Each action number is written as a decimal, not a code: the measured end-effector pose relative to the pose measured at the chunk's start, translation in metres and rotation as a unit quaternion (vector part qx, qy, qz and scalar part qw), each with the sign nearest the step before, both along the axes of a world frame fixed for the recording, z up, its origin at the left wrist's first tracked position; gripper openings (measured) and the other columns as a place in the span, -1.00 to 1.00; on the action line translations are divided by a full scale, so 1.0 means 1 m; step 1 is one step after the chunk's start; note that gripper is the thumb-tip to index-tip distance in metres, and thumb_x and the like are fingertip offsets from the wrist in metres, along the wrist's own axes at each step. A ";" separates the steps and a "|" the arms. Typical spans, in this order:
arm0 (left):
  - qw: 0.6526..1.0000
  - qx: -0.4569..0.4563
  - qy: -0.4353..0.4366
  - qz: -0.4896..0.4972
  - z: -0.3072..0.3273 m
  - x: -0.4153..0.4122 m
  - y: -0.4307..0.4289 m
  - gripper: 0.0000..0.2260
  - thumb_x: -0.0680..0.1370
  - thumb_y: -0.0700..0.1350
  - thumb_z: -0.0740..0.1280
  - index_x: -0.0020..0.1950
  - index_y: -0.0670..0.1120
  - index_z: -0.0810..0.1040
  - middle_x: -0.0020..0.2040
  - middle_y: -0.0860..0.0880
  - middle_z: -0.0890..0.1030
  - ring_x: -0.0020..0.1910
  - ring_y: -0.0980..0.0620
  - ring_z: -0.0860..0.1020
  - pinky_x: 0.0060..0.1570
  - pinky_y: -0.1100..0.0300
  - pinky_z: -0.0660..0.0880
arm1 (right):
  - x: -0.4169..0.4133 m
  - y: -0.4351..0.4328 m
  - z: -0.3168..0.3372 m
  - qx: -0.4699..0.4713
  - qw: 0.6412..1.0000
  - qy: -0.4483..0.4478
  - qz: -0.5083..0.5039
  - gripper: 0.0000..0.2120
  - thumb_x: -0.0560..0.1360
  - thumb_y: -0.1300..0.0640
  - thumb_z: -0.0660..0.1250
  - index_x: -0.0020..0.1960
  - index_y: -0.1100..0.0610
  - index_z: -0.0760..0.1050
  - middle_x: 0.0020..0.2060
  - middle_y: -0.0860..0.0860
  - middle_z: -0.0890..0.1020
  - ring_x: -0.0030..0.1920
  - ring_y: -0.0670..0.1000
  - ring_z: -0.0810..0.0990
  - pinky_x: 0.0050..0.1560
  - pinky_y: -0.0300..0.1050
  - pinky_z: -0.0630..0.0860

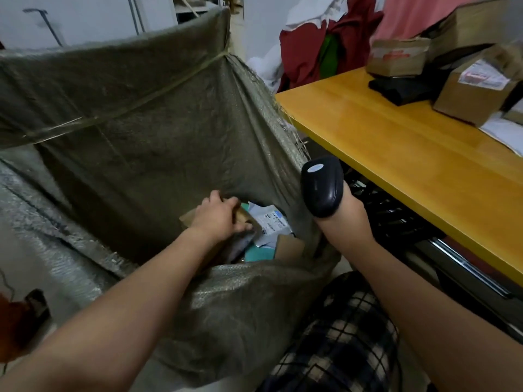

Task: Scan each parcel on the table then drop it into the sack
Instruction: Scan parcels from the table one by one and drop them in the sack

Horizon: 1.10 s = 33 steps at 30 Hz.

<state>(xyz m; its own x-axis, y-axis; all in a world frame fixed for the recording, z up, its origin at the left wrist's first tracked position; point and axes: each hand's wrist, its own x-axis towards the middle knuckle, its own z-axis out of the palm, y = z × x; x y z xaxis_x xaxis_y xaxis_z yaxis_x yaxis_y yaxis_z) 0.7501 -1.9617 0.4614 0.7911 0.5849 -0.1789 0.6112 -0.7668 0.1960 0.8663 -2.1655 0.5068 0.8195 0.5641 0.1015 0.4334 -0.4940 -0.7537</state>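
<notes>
Left hand (216,215) grasps brown parcel (243,215) inside green woven sack (135,131), frame centre. Right hand (343,219) clutches black barcode scanner (321,185) beside yellow table (402,142), right.

Reaches the left hand (218,216) down into the open woven sack (127,137) at centre frame, fingers curled round a brown cardboard parcel (242,214) above labelled parcels (273,222). Grips a black barcode scanner (321,185) in the right hand (343,219), centre right, beside the yellow table (396,142) bearing cardboard boxes (475,94), upper right.

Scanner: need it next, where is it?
Head view, right of centre: the right hand grips the scanner between the sack and the yellow table.
</notes>
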 end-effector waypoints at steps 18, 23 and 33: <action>0.912 -0.034 -0.287 -0.292 0.083 0.100 -0.191 -0.66 0.58 0.04 0.28 0.31 -0.05 0.46 0.31 -0.05 0.40 0.31 -0.09 0.35 0.27 0.03 0.33 | 0.009 -0.180 0.057 0.130 0.963 -0.036 -0.233 -0.82 0.39 0.13 0.48 -0.28 0.06 0.48 -0.39 -0.03 0.57 -0.30 -0.01 0.58 -0.28 -0.19 0.46; 0.878 -0.087 -0.285 -0.374 0.093 0.131 -0.287 -0.65 0.58 0.03 0.28 0.33 -0.04 0.43 0.31 -0.03 0.39 0.30 -0.05 0.34 0.23 0.13 0.31 | -0.003 -0.273 0.074 0.150 0.933 -0.057 -0.321 -0.83 0.39 0.13 0.50 -0.24 0.04 0.50 -0.40 -0.02 0.59 -0.34 0.02 0.61 -0.31 -0.19 0.48; 0.815 -0.172 -0.289 -0.472 0.120 0.179 -0.434 -0.50 0.58 0.09 0.28 0.49 0.05 0.26 0.46 -0.04 0.22 0.44 -0.08 0.23 0.36 0.03 0.29 | -0.018 -0.392 0.070 0.300 0.849 -0.003 -0.436 -0.88 0.45 0.22 0.43 -0.23 0.14 0.52 -0.52 0.06 0.53 -0.50 0.09 0.54 -0.41 -0.07 0.50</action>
<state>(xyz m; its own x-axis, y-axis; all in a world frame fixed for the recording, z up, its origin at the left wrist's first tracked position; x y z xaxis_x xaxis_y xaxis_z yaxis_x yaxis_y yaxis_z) 0.9286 -2.3957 0.5813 0.8697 -0.3388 0.3589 -0.4899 -0.6806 0.5448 0.8483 -2.5571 0.5765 0.8974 -0.4106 0.1613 0.1050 -0.1562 -0.9821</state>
